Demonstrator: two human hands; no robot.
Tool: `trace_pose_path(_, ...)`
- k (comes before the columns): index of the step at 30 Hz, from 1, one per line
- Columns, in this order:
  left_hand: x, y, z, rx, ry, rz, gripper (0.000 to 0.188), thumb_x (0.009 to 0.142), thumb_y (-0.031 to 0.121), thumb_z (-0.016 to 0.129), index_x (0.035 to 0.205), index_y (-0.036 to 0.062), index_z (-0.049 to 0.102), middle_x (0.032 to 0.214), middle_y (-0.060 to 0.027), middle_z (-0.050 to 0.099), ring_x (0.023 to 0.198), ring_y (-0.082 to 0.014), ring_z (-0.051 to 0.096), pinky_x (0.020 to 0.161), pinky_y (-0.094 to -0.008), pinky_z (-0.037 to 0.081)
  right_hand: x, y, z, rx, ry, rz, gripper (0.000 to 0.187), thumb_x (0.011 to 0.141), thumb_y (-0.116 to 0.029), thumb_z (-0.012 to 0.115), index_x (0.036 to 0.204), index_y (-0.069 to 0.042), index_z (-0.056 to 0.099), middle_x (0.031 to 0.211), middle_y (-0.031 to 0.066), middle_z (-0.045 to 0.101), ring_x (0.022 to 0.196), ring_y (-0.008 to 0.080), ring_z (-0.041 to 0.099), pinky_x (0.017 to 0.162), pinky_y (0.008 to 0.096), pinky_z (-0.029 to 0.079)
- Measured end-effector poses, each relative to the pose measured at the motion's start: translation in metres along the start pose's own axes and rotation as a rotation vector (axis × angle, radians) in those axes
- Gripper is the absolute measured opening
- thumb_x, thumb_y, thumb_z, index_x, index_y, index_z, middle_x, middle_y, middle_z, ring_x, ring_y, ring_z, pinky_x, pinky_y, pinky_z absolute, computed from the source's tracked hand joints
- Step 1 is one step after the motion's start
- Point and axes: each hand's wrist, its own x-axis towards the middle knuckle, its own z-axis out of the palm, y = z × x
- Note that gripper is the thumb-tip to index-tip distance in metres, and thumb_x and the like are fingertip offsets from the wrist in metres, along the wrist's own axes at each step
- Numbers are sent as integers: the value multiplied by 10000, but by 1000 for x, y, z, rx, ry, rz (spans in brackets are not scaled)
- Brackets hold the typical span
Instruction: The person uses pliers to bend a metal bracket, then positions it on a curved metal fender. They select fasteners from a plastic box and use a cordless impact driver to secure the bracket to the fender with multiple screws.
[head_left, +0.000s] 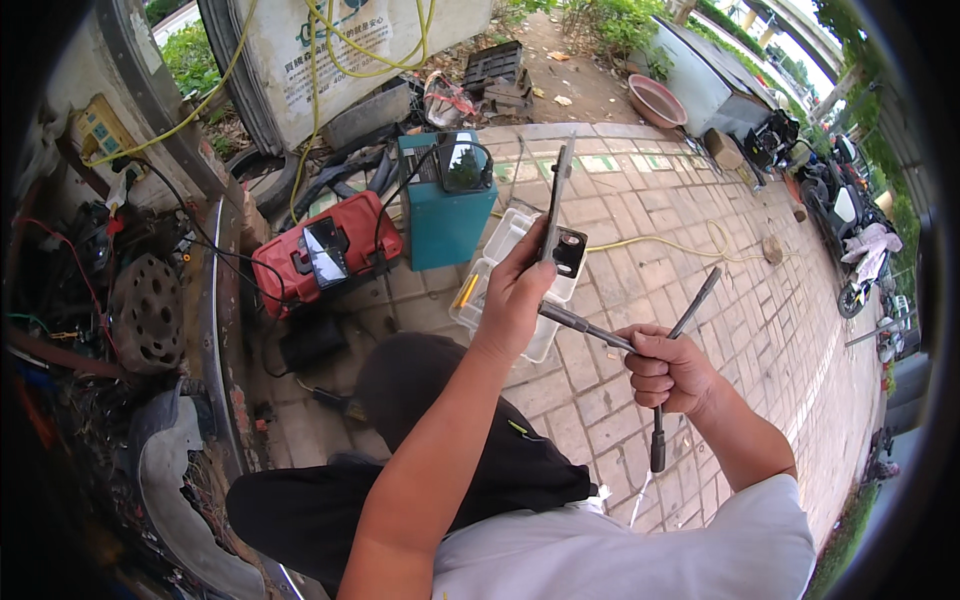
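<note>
My left hand is closed around a long, thin, dark flat part, seen nearly edge-on; I cannot tell its exact kind. In my right hand is a three-way socket wrench, gripped around its middle with the fingers wrapped. One arm of the wrench reaches left to the lower end of the flat part, just below my left hand; whether the socket sits on a fastener is hidden. Beneath my left hand a clear plastic organizer case lies opened on the paving, with a yellow piece inside.
Left of the case stand a teal box with a black-screened device on top and a red tool case carrying a phone. A yellow cord crosses the brick paving. Cluttered metal parts line the left side.
</note>
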Motion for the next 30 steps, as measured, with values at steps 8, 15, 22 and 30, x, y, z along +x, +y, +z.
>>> trace_pose_path(8, 7, -15, -5, 67, 87, -431, 318, 926, 310, 541, 1066, 54, 667, 754, 32, 520, 698, -79, 472, 622, -272, 415, 17, -2, -17, -2085, -20, -1349, 392, 799, 8, 717, 1180, -16, 629, 593, 28, 456, 481, 187, 481, 452, 323, 375)
trace_pose_path(15, 1, -18, -3, -423, 302, -565, 291, 902, 392, 554, 924, 111, 626, 787, 1, 604, 672, -139, 587, 603, -301, 484, 52, 41, -30, -1371, 56, -1199, 296, 936, -83, 673, 1216, -14, 604, 664, 14, 513, 538, 100, 465, 506, 285, 387)
trace_pose_path(22, 3, -7, -4, 379, -53, 237, 594, 923, 240, 553, 1432, -52, 460, 1066, -81, 606, 951, -155, 567, 897, -271, 458, 9, -3, -4, 28, -78, 17, 192, 1021, -199, 561, 1162, -74, 600, 575, -56, 304, 429, 51, 251, 395, 226, 223)
trace_pose_path(30, 7, -18, -5, 82, 152, -649, 299, 904, 406, 531, 878, 111, 572, 727, 19, 510, 655, -127, 457, 601, -321, 392, 24, 2, -25, -2133, 1, -1340, 297, 814, 20, 713, 1102, -5, 649, 609, 54, 492, 457, 213, 475, 433, 318, 358)
